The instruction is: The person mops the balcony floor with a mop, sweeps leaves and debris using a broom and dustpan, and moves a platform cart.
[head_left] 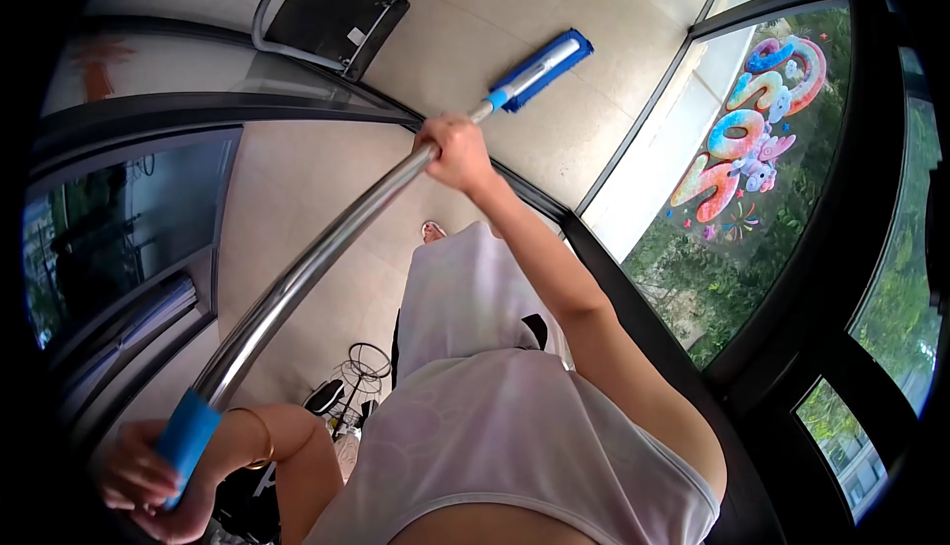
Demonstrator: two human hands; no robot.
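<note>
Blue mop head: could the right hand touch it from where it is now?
Probably not: the blue mop head lies well beyond the right hand, past the dark floor track, and that hand grips the metal pole. Bending down might help.

Blue mop head [543,71], beige floor tiles [460,11], rainbow-patterned numerals [735,136]

hands [141,474] (left only): blurred | chair [319,16]: cut off at top
</note>
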